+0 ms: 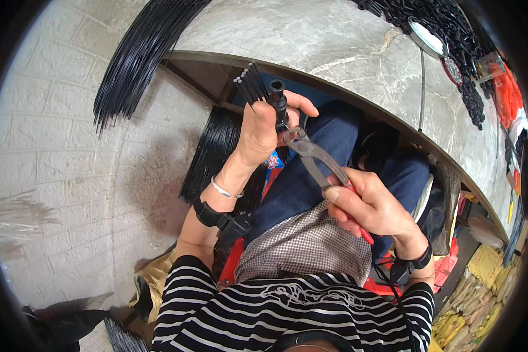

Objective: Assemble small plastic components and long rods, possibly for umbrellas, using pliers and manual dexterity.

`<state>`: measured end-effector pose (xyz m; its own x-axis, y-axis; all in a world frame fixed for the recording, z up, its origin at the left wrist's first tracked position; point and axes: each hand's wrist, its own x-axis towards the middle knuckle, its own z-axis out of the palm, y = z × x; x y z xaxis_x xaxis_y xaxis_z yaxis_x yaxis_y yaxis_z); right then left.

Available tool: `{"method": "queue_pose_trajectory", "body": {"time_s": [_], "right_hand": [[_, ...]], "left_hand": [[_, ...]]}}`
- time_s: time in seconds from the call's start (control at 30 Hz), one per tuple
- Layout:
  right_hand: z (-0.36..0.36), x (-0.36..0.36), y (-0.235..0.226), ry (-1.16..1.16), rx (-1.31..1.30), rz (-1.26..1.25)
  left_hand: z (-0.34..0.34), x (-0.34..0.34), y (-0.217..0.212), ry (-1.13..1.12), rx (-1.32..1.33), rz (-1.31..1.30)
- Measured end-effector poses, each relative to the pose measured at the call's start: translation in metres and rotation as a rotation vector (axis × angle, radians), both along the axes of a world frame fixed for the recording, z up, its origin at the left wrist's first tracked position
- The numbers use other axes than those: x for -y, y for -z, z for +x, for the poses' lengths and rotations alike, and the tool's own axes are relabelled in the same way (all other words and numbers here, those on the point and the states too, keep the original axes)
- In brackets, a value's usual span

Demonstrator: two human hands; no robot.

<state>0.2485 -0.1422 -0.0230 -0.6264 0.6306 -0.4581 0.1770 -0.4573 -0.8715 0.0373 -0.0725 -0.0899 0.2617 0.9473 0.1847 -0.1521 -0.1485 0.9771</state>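
Striped sleeves low in frame. Right hand (pixel 372 205) clamped round red-handled pliers (pixel 320 161), jaws at the black fitting (pixel 277 102) gripped by my left hand (pixel 258 132) with thin black rods (pixel 251 82), upper centre. Squeeze squarely; steady the fitting.

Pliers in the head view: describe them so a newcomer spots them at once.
Start from the grey stone tabletop curving across the top; below its edge, over the person's blue-trousered lap, the right hand grips the pliers. They have grey metal jaws and red handles, with the jaws meeting the black cylindrical part held in the left hand.
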Motion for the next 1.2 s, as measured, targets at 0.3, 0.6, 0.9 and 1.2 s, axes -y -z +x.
{"method": "queue_pose_trajectory", "body": {"time_s": [0.3, 0.6, 0.9, 1.2], "right_hand": [[0.056, -0.04, -0.01, 0.311, 0.769, 0.899], [0.1, -0.097, 0.035, 0.448, 1.263, 1.439], [0.034, -0.123, 0.046, 0.569, 0.745, 1.286], [0.043, -0.132, 0.076, 0.552, 0.982, 1.451]], "left_hand": [[-0.008, -0.011, -0.002, 0.064, 0.165, -0.056], [-0.015, -0.007, -0.001, 0.026, 0.217, -0.099], [-0.007, -0.013, 0.004, -0.062, 0.144, -0.055], [0.005, -0.021, 0.003, -0.037, 0.414, -0.159]]}}
